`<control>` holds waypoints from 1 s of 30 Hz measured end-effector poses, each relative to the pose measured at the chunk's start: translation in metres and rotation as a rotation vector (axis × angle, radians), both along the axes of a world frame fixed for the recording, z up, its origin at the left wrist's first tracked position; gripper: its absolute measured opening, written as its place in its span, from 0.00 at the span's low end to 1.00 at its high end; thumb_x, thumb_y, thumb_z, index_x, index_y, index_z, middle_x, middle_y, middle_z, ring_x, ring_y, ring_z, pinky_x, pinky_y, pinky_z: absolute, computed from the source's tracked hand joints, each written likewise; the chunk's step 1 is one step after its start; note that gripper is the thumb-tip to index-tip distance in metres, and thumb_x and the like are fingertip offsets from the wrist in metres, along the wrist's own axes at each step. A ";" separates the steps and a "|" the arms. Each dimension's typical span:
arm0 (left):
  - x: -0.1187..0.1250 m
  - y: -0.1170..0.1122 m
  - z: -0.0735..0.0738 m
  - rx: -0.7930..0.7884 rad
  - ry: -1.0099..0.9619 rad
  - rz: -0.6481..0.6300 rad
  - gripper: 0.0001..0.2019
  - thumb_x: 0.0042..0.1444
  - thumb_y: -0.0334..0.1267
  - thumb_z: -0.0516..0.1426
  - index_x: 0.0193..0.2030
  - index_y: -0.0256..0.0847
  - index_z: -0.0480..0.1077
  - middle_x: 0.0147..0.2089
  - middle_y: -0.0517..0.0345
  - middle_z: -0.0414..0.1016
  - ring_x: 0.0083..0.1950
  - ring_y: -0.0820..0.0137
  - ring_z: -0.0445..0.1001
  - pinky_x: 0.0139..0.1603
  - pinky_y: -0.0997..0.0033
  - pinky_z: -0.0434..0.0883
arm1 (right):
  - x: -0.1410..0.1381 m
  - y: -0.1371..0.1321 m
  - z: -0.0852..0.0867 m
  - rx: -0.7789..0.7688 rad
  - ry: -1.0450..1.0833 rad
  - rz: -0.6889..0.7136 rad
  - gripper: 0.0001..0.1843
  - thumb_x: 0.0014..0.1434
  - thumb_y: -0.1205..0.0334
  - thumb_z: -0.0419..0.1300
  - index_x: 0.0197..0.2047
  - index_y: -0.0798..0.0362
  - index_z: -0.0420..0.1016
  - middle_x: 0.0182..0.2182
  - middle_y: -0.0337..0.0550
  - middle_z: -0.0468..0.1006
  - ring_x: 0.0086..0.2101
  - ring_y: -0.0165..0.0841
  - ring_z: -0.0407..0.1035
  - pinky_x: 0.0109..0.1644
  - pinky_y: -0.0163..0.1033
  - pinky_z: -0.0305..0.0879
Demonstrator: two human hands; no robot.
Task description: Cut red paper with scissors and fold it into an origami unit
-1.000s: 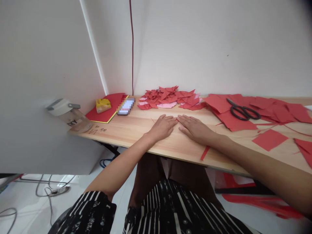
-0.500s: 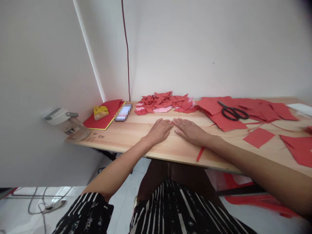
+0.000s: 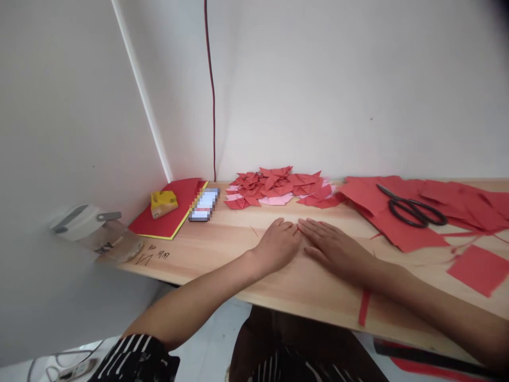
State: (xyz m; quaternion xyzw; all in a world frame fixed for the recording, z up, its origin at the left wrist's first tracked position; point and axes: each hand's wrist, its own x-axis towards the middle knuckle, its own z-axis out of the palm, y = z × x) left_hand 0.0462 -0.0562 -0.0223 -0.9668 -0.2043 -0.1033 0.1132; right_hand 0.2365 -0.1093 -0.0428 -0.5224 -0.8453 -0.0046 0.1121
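Observation:
My left hand [image 3: 278, 244] rests on the wooden table [image 3: 222, 249], fingers bent and pressed together. Touching its fingertips, my right hand [image 3: 338, 249] lies palm down with its fingers stretched out and its thumb apart. A sliver of red paper [image 3: 298, 227] shows between the fingertips of both hands; the hands cover most of it, so its shape is hidden. Behind them sits a heap of folded red and pink paper pieces [image 3: 278, 185]. A narrow red paper strip [image 3: 364, 307] sticks out below my right forearm.
Black-handled scissors [image 3: 413, 209] lie on red paper sheets [image 3: 369, 207] at the right, near a red paper square [image 3: 479, 269]. To the left are a phone [image 3: 204, 205], a yellow object [image 3: 163, 202] on a red folder [image 3: 178, 223], and a clear bottle [image 3: 115, 239] by the partition.
The camera view has shifted, so the table sits lower and the right-hand items have moved rightward in view. Both hands keep together at the same red paper.

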 end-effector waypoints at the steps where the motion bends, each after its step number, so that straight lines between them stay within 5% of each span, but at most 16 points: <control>1: 0.002 0.003 0.000 0.007 0.006 -0.016 0.08 0.60 0.29 0.52 0.41 0.31 0.72 0.40 0.47 0.77 0.46 0.63 0.74 0.52 0.60 0.67 | 0.000 0.000 0.000 -0.004 0.000 -0.008 0.34 0.67 0.48 0.43 0.66 0.63 0.59 0.65 0.55 0.58 0.64 0.42 0.53 0.66 0.51 0.52; 6: 0.004 0.014 -0.006 0.025 -0.030 -0.051 0.09 0.60 0.28 0.51 0.42 0.29 0.72 0.41 0.45 0.76 0.45 0.61 0.73 0.44 0.61 0.70 | 0.004 0.005 -0.001 -0.013 0.008 -0.021 0.33 0.66 0.48 0.45 0.66 0.60 0.59 0.65 0.53 0.58 0.64 0.42 0.52 0.66 0.53 0.53; 15: 0.004 0.012 -0.008 0.109 0.005 -0.030 0.13 0.60 0.26 0.50 0.49 0.24 0.70 0.48 0.37 0.75 0.52 0.58 0.73 0.47 0.60 0.71 | 0.006 0.011 0.005 -0.035 -0.027 -0.002 0.31 0.67 0.52 0.46 0.68 0.58 0.55 0.66 0.53 0.55 0.65 0.39 0.51 0.67 0.51 0.52; 30: 0.001 0.011 -0.006 0.032 -0.003 0.017 0.14 0.61 0.28 0.50 0.52 0.25 0.69 0.50 0.41 0.75 0.53 0.60 0.72 0.51 0.62 0.70 | -0.006 0.012 -0.001 0.002 -0.018 -0.124 0.31 0.65 0.48 0.45 0.65 0.58 0.62 0.63 0.52 0.61 0.62 0.44 0.57 0.63 0.56 0.58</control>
